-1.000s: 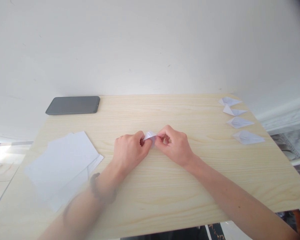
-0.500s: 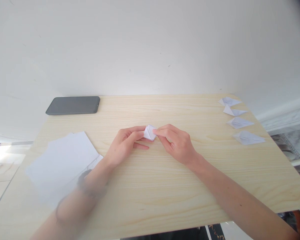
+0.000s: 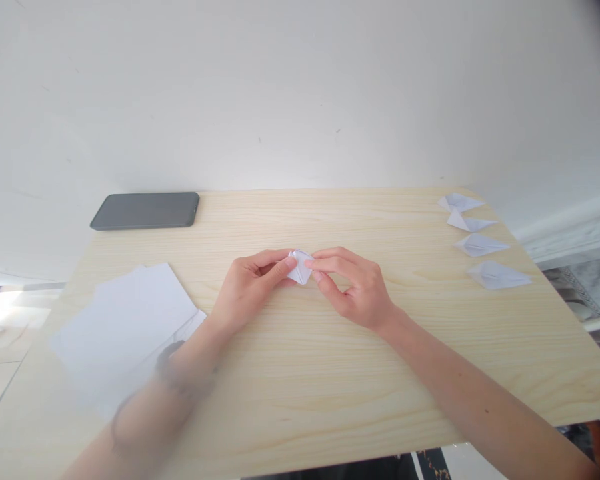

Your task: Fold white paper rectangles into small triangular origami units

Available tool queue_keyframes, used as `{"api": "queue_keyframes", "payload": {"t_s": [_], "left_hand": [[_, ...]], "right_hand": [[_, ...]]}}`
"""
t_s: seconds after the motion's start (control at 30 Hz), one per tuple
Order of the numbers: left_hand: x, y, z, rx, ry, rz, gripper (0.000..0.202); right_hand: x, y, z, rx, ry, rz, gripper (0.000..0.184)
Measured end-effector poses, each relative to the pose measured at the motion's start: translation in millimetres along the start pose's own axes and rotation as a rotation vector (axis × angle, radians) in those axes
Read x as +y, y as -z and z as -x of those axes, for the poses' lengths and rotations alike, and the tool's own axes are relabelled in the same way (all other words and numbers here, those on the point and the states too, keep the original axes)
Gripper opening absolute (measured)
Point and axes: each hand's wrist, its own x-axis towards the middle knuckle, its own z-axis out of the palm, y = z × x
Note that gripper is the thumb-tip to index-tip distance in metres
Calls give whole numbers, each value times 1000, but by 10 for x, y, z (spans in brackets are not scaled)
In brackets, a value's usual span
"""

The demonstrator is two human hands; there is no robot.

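A small folded piece of white paper (image 3: 301, 269) is held between my two hands over the middle of the table. My left hand (image 3: 250, 280) pinches its left side, the thumb lying on top and the fingers behind. At the paper's right edge are the fingertips of my right hand (image 3: 355, 280), thumb and forefinger closed on it, the other fingers bent. The back of the folded paper is hidden from me.
Loose white sheets (image 3: 130, 320) lie on the wooden table (image 3: 300, 387) at the left, partly under my left forearm. A dark phone (image 3: 145, 211) rests at the back left. Several folded white paper pieces (image 3: 499, 275) form a column at the right. A wall (image 3: 300, 93) stands behind the table.
My left thumb has slid further onto the folded paper and the lower left fingers have drawn in. My right fingers have loosened slightly, the thumb now showing lower at the edge.
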Motion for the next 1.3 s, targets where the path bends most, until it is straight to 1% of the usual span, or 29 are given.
{"api": "queue_keyframes", "payload": {"t_s": [0.17,0.3,0.43,0.57,0.77,0.9,1.13,1.2,1.3], "left_hand": [[-36,-22,21,34,-142,-147,21],[-39,-39,36,62,-179,-181,18],[-35,-39,38,66,-188,-191,16],[-16,-50,46,81,-187,-211,16],[8,-89,55,149,-125,-166,19],[0,-99,48,114,-74,-101,21],[-31,-93,44,42,-36,-72,22],[-27,-87,47,21,-27,-86,23],[-13,-67,52,-14,-23,-129,33]], "right_hand": [[-40,4,-11,22,-214,-126,16],[-45,21,-20,-6,-266,-161,8],[-36,39,-30,-21,-325,-199,8],[-27,36,-35,-6,-350,-211,8],[-37,21,-42,10,-434,-281,9],[-48,23,-52,-8,-455,-276,9],[-35,17,-42,-71,-421,-252,10],[-32,10,-36,-71,-444,-270,10],[-33,3,-26,-44,-514,-339,11]]}}
